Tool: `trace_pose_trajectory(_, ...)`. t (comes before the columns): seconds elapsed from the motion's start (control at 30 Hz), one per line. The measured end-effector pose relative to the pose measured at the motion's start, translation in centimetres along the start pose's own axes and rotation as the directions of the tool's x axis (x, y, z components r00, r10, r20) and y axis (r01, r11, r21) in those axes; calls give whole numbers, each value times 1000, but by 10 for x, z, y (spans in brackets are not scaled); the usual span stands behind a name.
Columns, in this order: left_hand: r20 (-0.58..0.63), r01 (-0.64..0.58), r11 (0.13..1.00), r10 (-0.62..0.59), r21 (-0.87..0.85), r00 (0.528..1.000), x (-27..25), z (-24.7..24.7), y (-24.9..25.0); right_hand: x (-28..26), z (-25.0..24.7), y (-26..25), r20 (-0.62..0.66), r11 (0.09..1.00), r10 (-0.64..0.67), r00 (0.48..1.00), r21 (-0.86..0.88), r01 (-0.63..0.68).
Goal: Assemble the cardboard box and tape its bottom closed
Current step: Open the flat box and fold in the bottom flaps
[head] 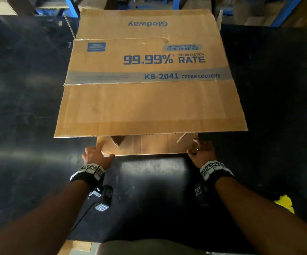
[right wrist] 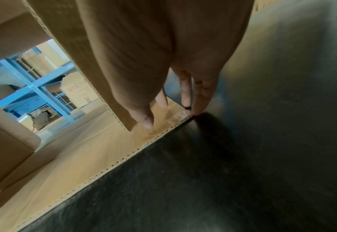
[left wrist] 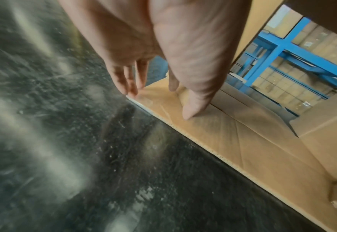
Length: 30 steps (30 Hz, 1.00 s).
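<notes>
A large brown cardboard box (head: 149,103) with blue "99.99% RATE" print lies on its side on the black table (head: 29,107), opened into a tube. Its upper near flap juts toward me. The lower near flap (head: 149,144) lies flat on the table. My left hand (head: 95,153) rests on that flap's left corner, with the thumb (left wrist: 189,113) pressing the cardboard (left wrist: 242,141) and straight fingers at the corner edge. My right hand (head: 202,150) rests on the right corner the same way, its thumb (right wrist: 145,120) on the flap (right wrist: 84,157). No tape is in view.
Blue shelving (head: 281,11) stacked with cartons stands behind the table and shows through the box's open far end (left wrist: 278,47). Something yellow (head: 285,203) lies at the table's near right. A piece of cardboard (head: 79,247) shows below the table's near edge.
</notes>
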<state>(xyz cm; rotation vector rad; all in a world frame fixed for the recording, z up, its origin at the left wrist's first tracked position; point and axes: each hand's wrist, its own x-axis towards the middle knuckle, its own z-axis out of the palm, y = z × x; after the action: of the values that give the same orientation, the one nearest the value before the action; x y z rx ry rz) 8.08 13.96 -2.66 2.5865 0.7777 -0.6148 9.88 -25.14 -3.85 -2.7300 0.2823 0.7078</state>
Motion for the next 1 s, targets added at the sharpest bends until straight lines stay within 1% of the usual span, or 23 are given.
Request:
trace_pose_trajectory(0.07, -32, 59, 998, -60, -17, 998, 1, 0, 1, 3, 1, 4, -32, 1000, -2, 1000, -3, 2)
trace_pose_trajectory(0.13, -29, 63, 997, -64, -48, 998, -1, 0, 2, 4, -3, 5, -31, 1000, 6, 999, 24, -5)
trace_pose_trajectory(0.23, -2, 39, 995, -39, -91, 999, -1, -4, -7, 3, -7, 5, 10, 983, 41, 999, 179, -42)
trace_pose_trajectory(0.3, 5, 1, 992, -1, -130, 1000, -2, -13, -15, -1, -11, 8, -25, 945, 79, 997, 319, -67)
trace_pose_trajectory(0.33, 14, -19, 988, 21, -156, 1000, -3, -18, -18, -4, -15, 10, -40, 930, 99, 994, 358, -78)
trace_pose_trajectory(0.4, 34, -50, 979, 58, -200, 998, -10, -28, -20, -9, -25, 15, -72, 926, 94, 993, 372, -61)
trace_pose_trajectory(0.47, 35, -88, 974, 97, -210, 995, -19, -40, -18, -15, -42, 17, -48, 930, 69, 996, 364, -47)
trace_pose_trajectory(0.57, 20, -157, 971, 163, -178, 986, -29, -65, -14, -25, -75, 17, 15, 930, 53, 998, 365, -55)
trace_pose_trajectory(0.63, -4, -197, 966, 200, -165, 980, -36, -89, -5, -32, -102, 14, 0, 931, 59, 998, 361, -55)
trace_pose_trajectory(0.77, -78, -274, 952, 265, -133, 961, -46, -144, 20, -49, -165, -5, -70, 958, 13, 997, 286, 8)
trace_pose_trajectory(0.8, -111, -292, 945, 278, -145, 954, -50, -162, 28, -56, -187, -14, -97, 963, -8, 995, 267, 34)
trace_pose_trajectory(0.87, -191, -355, 922, 324, -156, 927, -59, -198, 45, -64, -228, -31, -141, 962, -37, 989, 263, 74)
trace_pose_trajectory(0.93, -265, -383, 915, 340, -130, 902, -70, -235, 64, -70, -268, -47, -211, 957, -17, 977, 278, 77)
trace_pose_trajectory(1.0, -336, -386, 914, 327, -123, 883, -79, -271, 82, -76, -304, -60, -312, 947, -4, 950, 305, 104)
